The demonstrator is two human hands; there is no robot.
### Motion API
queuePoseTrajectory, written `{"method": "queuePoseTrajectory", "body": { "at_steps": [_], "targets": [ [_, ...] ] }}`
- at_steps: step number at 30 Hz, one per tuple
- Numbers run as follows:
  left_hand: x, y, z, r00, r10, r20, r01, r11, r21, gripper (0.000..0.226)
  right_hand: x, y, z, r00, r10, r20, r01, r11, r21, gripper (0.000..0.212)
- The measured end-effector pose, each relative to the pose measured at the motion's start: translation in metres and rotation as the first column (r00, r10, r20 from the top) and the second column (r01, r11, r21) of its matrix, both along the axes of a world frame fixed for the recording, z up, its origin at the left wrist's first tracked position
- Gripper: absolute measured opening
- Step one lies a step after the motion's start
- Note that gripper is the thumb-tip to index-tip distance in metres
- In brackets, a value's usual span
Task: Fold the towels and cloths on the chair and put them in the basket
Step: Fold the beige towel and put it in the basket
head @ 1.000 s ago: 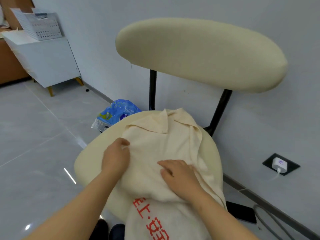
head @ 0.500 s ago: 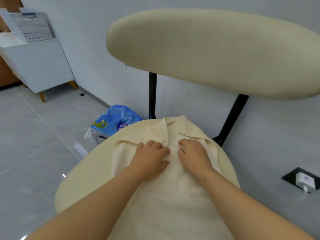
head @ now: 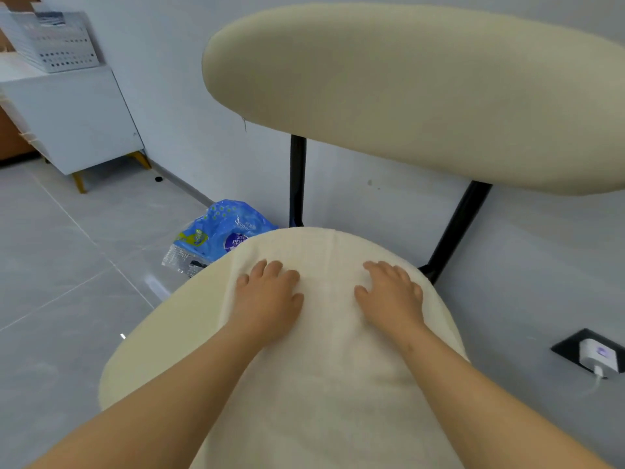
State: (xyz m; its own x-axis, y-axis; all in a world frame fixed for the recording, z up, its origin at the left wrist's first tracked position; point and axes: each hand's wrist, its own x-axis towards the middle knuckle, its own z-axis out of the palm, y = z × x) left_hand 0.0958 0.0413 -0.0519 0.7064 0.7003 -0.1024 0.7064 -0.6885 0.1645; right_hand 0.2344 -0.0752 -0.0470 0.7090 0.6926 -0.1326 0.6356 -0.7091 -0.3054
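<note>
Presently cream towel (head: 324, 384) spread on chair seat (head: 162, 350), far end at seat's back edge. Left hand (head: 270, 296) and right hand (head: 392, 299) flat on it, fingers straight, gripping nothing (palms apart). Best swept outward to seat's sides, evenly, before folding.

Two arms in shot, both uncovered. The bare left forearm (head: 176, 401) fills the near left and the bare right forearm (head: 473, 401) the near right, skin showing from the near edge right up to the fingertips. The left hand (head: 267, 299) is broad and rounded, with short fingers. The right hand (head: 389, 296) matches it, nails too small to make out.
</note>
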Motion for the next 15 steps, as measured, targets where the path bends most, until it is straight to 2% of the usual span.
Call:
{"method": "queuePoseTrajectory", "body": {
  "at_steps": [5,8,11,13,14,15],
  "targets": [
    [-0.050,-0.038,0.012,0.988,0.113,0.107,-0.106,0.992,-0.070,0.040,-0.049,-0.061,0.010,0.998,0.018,-0.053,-0.015,0.998,0.053,0.039],
    [-0.082,-0.067,0.018,0.940,0.263,0.217,-0.231,0.959,-0.163,0.046,-0.083,-0.096,0.016,0.998,0.007,-0.055,-0.003,0.998,0.069,0.036],
    [-0.108,-0.095,0.020,0.783,0.499,0.371,-0.350,0.847,-0.400,0.048,-0.118,-0.128,0.016,0.999,-0.034,-0.019,0.035,0.996,0.081,0.033],
    [-0.121,-0.111,0.021,0.633,0.645,0.427,-0.380,0.740,-0.555,0.045,-0.141,-0.145,0.013,0.995,-0.071,0.064,0.054,0.970,0.237,0.013],
    [-0.128,-0.120,0.023,0.586,0.688,0.429,-0.381,0.701,-0.603,0.042,-0.151,-0.154,0.014,0.994,-0.071,0.079,0.040,0.939,0.342,0.016],
    [-0.134,-0.129,0.026,0.570,0.710,0.414,-0.378,0.674,-0.635,0.038,-0.158,-0.162,0.013,0.993,-0.058,0.107,0.011,0.919,0.394,0.029]
  ]
}}
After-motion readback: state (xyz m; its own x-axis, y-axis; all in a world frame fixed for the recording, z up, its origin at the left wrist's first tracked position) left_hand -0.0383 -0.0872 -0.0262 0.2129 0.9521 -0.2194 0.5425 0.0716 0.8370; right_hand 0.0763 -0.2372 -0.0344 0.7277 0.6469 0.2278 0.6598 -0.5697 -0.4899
